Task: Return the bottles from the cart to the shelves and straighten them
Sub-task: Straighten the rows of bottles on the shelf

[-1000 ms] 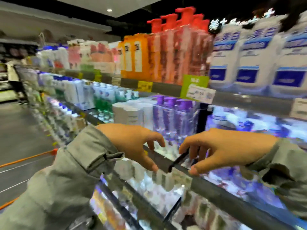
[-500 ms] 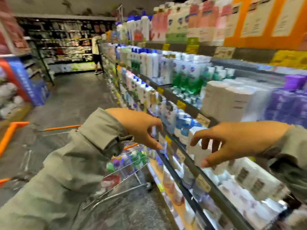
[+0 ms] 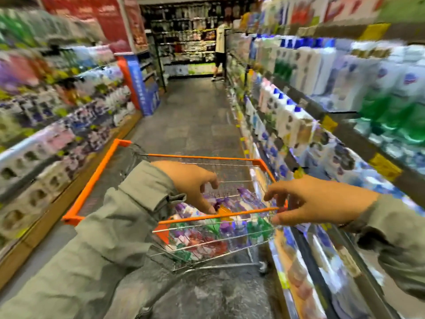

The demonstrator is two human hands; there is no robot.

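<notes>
- bottles (image 3: 230, 229) lie heaped in the wire basket of the shopping cart (image 3: 92, 187), below and between the two grips. purple, green, red and white ones show through the mesh, but blur hides the labels.
- left grip (image 3: 190, 183) is released: its fingers are loosely curled around nothing. it hangs over the basket with its thumb tip just above a purple-capped bottle (image 3: 217, 204).
- right grip (image 3: 315, 199) is also released and carries no bottle. the cart's near orange rim runs between its fingers and thumb, and i cannot tell whether it touches the rim.
- a second ago both grips hung in this same empty pose in front of a shelf row of purple bottles. the view has since swung off that row and down the aisle, so the cart now sits under the grips.
- judgement: one round of shelving or straightening is over and the next pick is starting. with the basket this full, the task is far from done.
- shelves (image 3: 305, 104) run close along the outer side of the right grip, a short carry from the basket.
- judgement: the next move is for one grip to drop into the basket and clench on a single bottle. the purple-capped one under the left grip is the nearest candidate.
- a person (image 3: 220, 51) stands far ahead of both grips, at the aisle's end.
</notes>
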